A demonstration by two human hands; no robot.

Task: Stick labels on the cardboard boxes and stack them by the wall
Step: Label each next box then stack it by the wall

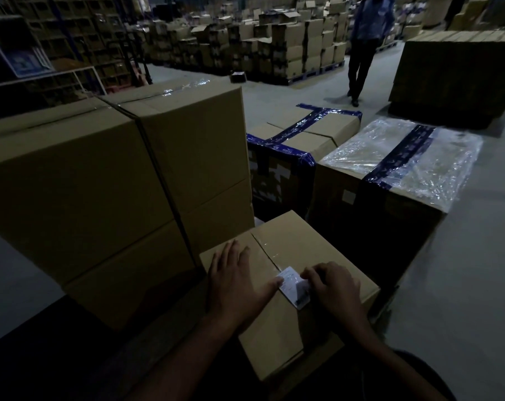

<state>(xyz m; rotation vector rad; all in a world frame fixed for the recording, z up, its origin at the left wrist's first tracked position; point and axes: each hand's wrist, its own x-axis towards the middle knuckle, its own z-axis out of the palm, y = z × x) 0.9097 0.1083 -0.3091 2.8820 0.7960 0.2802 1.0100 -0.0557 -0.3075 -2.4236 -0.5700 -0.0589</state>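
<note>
Label [294, 287]: small white paper slip, printed, thin and floppy; best handled by its edges. Lies on top of brown cardboard box [312, 247], beside taped centre seam, toward near edge. Right hand [330, 285] pinches its right side; left hand [236, 277] lies flat, thumb touching left edge. Box likely stiff; lift from bottom corners.

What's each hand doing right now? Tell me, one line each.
Left hand: open, fingers flat on the box, thumb at the label edge.
Right hand: fingers curled, pinching the label against the box.
</note>
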